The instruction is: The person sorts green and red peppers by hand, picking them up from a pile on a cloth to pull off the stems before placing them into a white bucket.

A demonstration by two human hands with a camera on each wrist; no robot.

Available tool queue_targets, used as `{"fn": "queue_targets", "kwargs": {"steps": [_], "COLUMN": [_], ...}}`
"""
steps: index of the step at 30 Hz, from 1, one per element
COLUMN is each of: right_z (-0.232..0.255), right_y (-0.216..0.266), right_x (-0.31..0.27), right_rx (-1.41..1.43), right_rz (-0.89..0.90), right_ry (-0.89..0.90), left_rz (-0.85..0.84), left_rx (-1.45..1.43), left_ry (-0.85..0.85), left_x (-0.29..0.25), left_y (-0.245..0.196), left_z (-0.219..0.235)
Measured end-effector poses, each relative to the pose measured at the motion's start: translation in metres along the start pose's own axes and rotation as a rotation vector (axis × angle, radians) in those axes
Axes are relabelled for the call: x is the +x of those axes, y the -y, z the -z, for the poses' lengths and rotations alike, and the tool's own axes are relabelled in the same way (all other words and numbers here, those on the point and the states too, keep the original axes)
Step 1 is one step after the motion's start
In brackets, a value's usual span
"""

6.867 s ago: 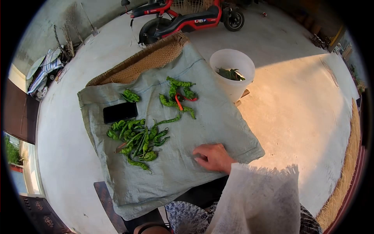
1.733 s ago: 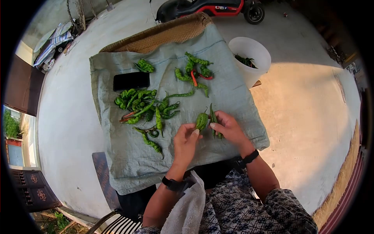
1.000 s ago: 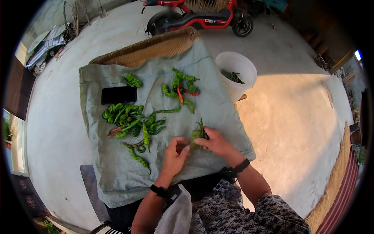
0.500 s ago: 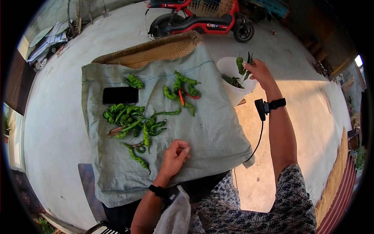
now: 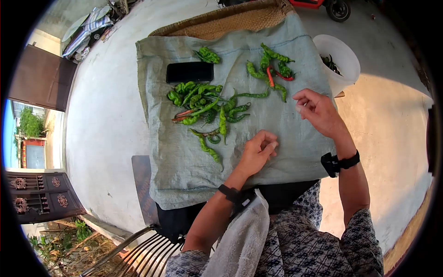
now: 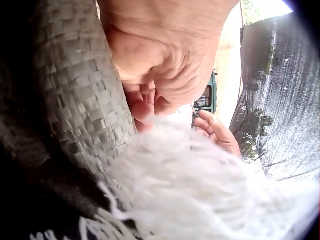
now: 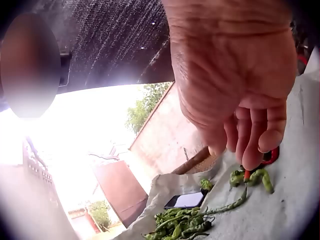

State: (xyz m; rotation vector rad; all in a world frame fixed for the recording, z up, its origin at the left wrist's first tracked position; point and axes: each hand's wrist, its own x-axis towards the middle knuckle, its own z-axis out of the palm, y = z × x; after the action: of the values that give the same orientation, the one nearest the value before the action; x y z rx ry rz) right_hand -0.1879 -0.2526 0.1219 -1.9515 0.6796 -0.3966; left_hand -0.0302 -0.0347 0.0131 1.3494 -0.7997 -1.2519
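Two bare hands over a grey-green woven sheet (image 5: 300,159), laid across a shallow wicker basket (image 5: 221,27) whose rim shows along the far edge. Left hand (image 5: 258,150) near the sheet's close side: fingers loosely bent, thumb lying near the index finger, nothing in its grasp; contact with the cloth uncertain. Right hand (image 5: 319,113) by the sheet's right border, below the bucket: fingers slack and partly curled, likewise unladen; right wrist view shows them hanging loose. Main pile of green chilli peppers (image 5: 198,102) left of centre, a few reddish pods at its left edge, some twisted ones straggling toward the near side. Second cluster of peppers (image 5: 265,64) farther right, green with two red among them, well apart from the pile's bulk. Black phone (image 5: 189,72) just beyond the pile; small green bunch (image 5: 207,55) beside its far right corner. White bucket (image 5: 349,62) past the right border, dark green pods (image 5: 331,64) inside.
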Motion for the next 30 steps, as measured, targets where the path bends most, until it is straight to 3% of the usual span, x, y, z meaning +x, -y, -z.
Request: {"fn": "queue_targets", "kwargs": {"steps": [5, 12, 15, 18, 20, 23, 27, 30], "right_z": [-0.071, -0.109, -0.113, -0.115, -0.116, -0.117, -0.118, -0.118], "right_y": [-0.03, -0.041, -0.041, -0.043, -0.044, -0.045, -0.047, -0.046], "right_x": [-0.02, -0.037, -0.038, -0.038, -0.038, -0.039, -0.039, -0.039], "right_rx": [-0.078, -0.272, -0.303, -0.329, -0.335, -0.337, -0.342, -0.332], "right_rz": [0.073, 0.132, 0.138, 0.149, 0.154, 0.163, 0.183, 0.173], "right_ry": [0.014, -0.113, -0.14, -0.166, -0.18, -0.194, -0.218, -0.218], "left_rz": [-0.015, -0.061, -0.125, -0.366, -0.32, -0.163, -0.058, -0.156], "left_rx": [-0.005, 0.027, 0.282, 0.73, 0.932, 1.074, 1.181, 1.315], "left_ry": [-0.013, -0.103, -0.221, -0.456, -0.595, -0.648, -0.517, -0.44], "left_x": [-0.001, -0.016, -0.034, -0.05, -0.059, -0.068, -0.066, -0.058], "left_y": [0.001, -0.026, -0.058, -0.077, -0.076, -0.08, -0.083, -0.071], "left_z": [0.0, -0.006, 0.004, 0.039, 0.071, 0.1, 0.109, 0.122]}}
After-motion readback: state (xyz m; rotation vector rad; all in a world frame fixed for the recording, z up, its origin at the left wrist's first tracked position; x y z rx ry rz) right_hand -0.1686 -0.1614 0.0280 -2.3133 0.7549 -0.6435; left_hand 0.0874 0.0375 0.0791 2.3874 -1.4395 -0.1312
